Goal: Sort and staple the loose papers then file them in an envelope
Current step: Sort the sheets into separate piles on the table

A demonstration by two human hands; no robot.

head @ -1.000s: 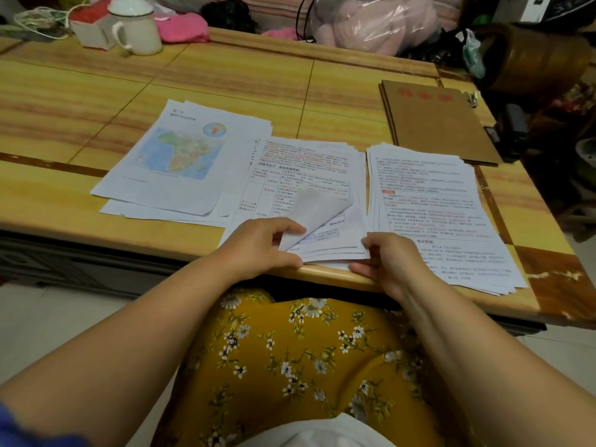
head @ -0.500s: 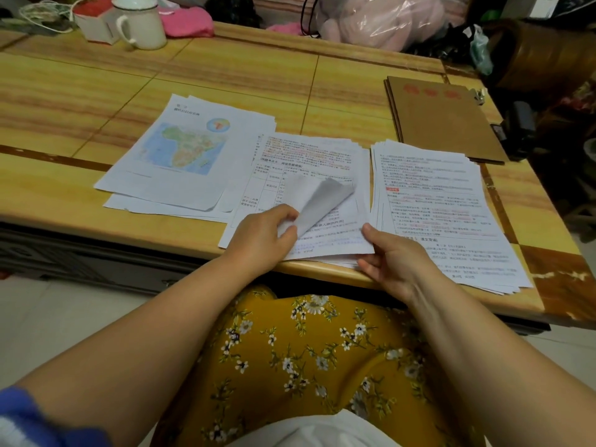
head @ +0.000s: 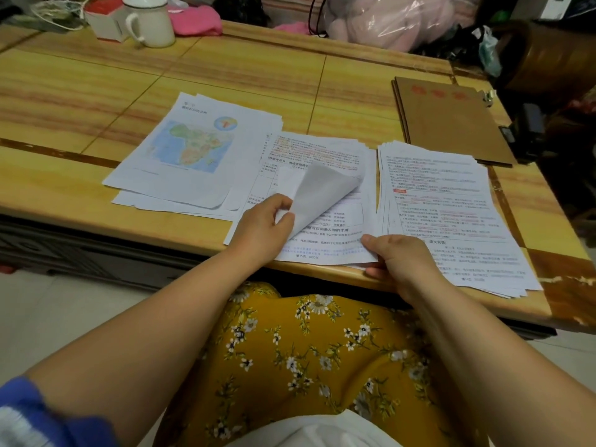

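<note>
A: Starting at the left, what is lying on the glossy striped wood table [head: 96,91]?
B: A flat map pile [head: 193,156] is lying there.
A: And the left hand [head: 261,225]?
B: It is pinching a thin sheet [head: 319,191], curling its blank side up off the middle pile [head: 325,150].
A: The right hand [head: 400,262]?
B: It is gripping that pile's near corner, beside the right pile [head: 451,201]. Stiff brown envelopes [head: 451,121] are lying behind.

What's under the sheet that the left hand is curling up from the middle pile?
Under the curled sheet, pinched by the left hand, lies another printed page with black and blue text and a page number at its foot. More sheets lie beneath; their print is covered.
</note>
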